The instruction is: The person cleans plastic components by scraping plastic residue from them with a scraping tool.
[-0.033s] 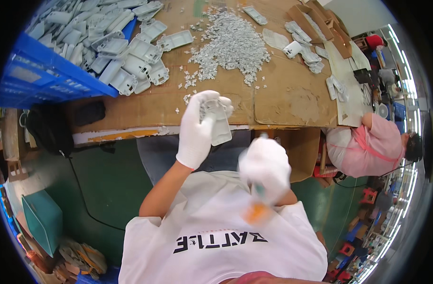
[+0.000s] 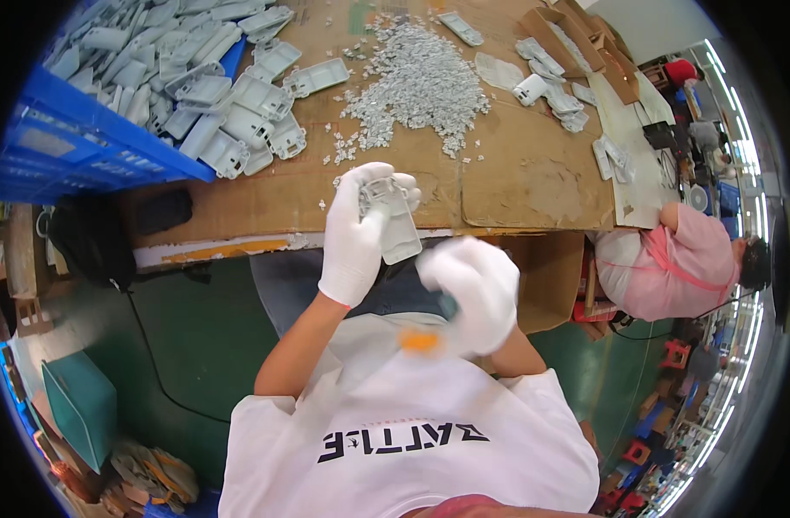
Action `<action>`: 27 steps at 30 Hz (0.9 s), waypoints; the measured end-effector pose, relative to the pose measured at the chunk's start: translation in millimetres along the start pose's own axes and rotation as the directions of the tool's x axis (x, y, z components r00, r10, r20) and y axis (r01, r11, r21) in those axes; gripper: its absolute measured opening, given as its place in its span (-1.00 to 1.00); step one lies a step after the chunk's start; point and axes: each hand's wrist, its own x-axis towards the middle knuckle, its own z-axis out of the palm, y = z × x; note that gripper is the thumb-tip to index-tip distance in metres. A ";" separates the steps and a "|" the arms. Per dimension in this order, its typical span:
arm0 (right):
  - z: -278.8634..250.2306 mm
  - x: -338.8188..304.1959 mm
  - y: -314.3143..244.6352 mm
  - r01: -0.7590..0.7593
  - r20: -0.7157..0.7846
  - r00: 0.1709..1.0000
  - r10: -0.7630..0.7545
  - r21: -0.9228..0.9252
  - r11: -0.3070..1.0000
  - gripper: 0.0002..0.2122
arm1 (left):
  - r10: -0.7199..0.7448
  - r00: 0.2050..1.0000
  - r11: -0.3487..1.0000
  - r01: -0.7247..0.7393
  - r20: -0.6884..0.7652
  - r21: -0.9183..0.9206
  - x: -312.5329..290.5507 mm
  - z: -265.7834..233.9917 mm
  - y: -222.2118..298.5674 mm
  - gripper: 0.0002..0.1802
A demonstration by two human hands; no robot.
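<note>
In my white-gloved left hand (image 2: 350,246) is a light grey plastic housing (image 2: 403,238), a shallow rectangular shell held tilted above the table's near edge. The thumb lies over its upper part and the fingers wrap behind it. My right hand (image 2: 480,293), also gloved and smeared by motion, is closed on a tool with an orange end (image 2: 420,341) and a teal part. The tool's kind is too blurred to make out. This hand is just right of and below the housing, apart from it. A pile of small grey plastic pieces (image 2: 421,86) lies beyond, on the cardboard-covered table (image 2: 533,186).
At the left a blue crate (image 2: 93,142) brims with grey housings, and several more (image 2: 261,95) lie beside it. Further housings (image 2: 550,91) and an open cardboard box (image 2: 563,43) are at the far right. A person in pink (image 2: 671,268) sits to the right.
My right hand has moved left and slightly up, nearer the housing, and the tool's orange end has swung left and upward with it. My left hand has barely moved.
</note>
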 end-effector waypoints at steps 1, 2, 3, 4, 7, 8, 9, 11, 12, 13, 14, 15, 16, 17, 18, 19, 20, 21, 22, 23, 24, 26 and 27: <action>2.3 -5.7 4.9 -0.092 0.132 0.984 0.123 -0.222 0.971 -0.39 | -0.011 1.000 0.998 0.011 -0.001 -0.057 3.1 0.3 -0.2 -0.62; 9.6 -13.0 10.4 -0.232 0.190 0.928 0.321 -0.382 0.895 -0.48 | -0.042 0.999 0.995 0.040 -0.018 -0.094 3.0 1.5 -1.6 -0.61; 11.1 -22.6 20.7 -0.208 0.221 0.917 0.331 -0.443 0.872 -0.50 | -0.053 0.998 0.992 0.051 -0.014 -0.111 4.3 7.2 -4.6 -0.61; 10.5 -29.8 29.5 -0.182 0.251 0.905 0.343 -0.501 0.846 -0.52 | -0.064 0.998 0.990 0.062 -0.011 -0.129 6.2 15.5 -9.4 -0.61; 6.8 -27.3 33.9 -0.347 0.253 0.830 0.497 -0.462 0.816 -0.74 | -0.123 0.988 0.980 0.136 0.095 -0.145 19.0 34.6 -19.5 -0.54; 3.1 -31.1 42.1 -0.435 0.199 0.825 0.529 -0.376 0.818 -0.74 | -0.125 0.972 0.973 0.159 0.198 -0.167 28.0 41.8 -24.4 -0.50; 0.5 -34.1 58.7 -0.461 0.122 0.869 0.479 -0.149 0.875 -0.78 | -0.086 0.964 0.983 0.123 0.253 -0.135 36.9 47.5 -34.0 -0.46; -22.5 -32.7 86.1 -0.506 0.054 0.853 0.519 -0.155 0.848 -0.84 | -0.037 0.968 0.912 -0.069 0.249 0.404 47.4 53.7 -24.2 -0.36; -38.5 -34.1 105.3 -0.532 0.011 0.834 0.551 -0.246 0.810 -0.85 | 0.211 0.940 0.758 -0.331 0.268 0.562 52.7 46.6 -21.9 -0.40; -55.0 -35.8 133.2 -0.529 -0.075 0.848 0.525 -0.200 0.825 -0.90 | 0.424 0.841 0.504 -0.527 0.335 0.685 58.2 34.3 -18.9 -0.42; -81.8 -41.9 164.6 -0.612 -0.142 0.791 0.596 -0.204 0.764 -0.90 | 0.546 0.756 0.294 -0.576 0.360 0.763 61.1 19.3 -2.0 -0.57; -112.3 -48.8 200.3 -0.677 -0.186 0.728 0.659 -0.349 0.649 -0.82 | 0.594 0.667 -0.036 -0.536 0.449 0.844 66.6 -6.2 7.8 -0.66; -140.2 -60.3 242.4 -0.658 -0.222 0.743 0.631 -0.412 0.630 -0.80 | 0.530 0.672 -0.205 -0.490 0.517 0.847 67.3 -28.0 26.9 -0.70; -173.2 -76.5 286.5 -0.609 -0.251 0.783 0.569 -0.493 0.621 -0.78 | 0.520 0.662 -0.274 -0.470 0.540 0.839 75.3 -47.5 36.9 -0.74; -190.6 -75.1 315.0 -0.680 -0.317 0.686 0.655 -0.600 0.422 -0.77 | 0.452 0.698 -0.375 -0.415 0.555 0.829 83.2 -64.1 50.2 -0.75; -207.5 -74.9 332.6 -0.714 -0.337 0.634 0.697 -0.601 0.359 -0.75 | 0.452 0.678 -0.534 -0.315 0.580 0.784 99.9 -78.4 57.1 -0.75; -211.1 -63.7 344.1 -0.664 -0.335 0.641 0.691 -0.694 0.280 -0.74 | 0.406 0.718 -0.578 -0.278 0.566 0.767 115.2 -95.7 68.7 -0.73; -212.2 -49.2 349.0 -0.603 -0.333 0.652 0.681 -0.773 0.198 -0.73 | 0.397 0.727 -0.640 -0.219 0.561 0.736 129.3 -113.2 69.8 -0.73; -185.7 -24.5 327.7 -0.585 -0.445 0.653 0.613 -0.810 0.035 -0.69 | 0.387 0.747 -0.703 -0.141 0.540 0.697 136.4 -133.2 66.3 -0.73; -172.0 -4.8 305.5 -0.598 -0.461 0.665 0.588 -0.800 0.050 -0.67 | 0.361 0.798 -0.673 -0.135 0.482 0.727 147.2 -138.9 63.8 -0.74; -161.2 6.3 291.3 -0.615 -0.483 0.671 0.562 -0.787 0.058 -0.65 | 0.319 0.845 -0.658 -0.130 0.430 0.742 158.8 -135.9 63.4 -0.77; -107.6 12.6 259.3 -0.536 -0.363 0.796 0.484 -0.794 0.286 -0.75 | 0.243 0.895 -0.694 -0.109 0.374 0.712 166.5 -118.9 69.3 -0.87; -76.1 9.1 233.2 -0.328 -0.143 0.926 0.349 -0.763 0.557 -0.82 | 0.243 0.893 -0.693 -0.114 0.379 0.712 168.3 -115.7 73.9 -0.87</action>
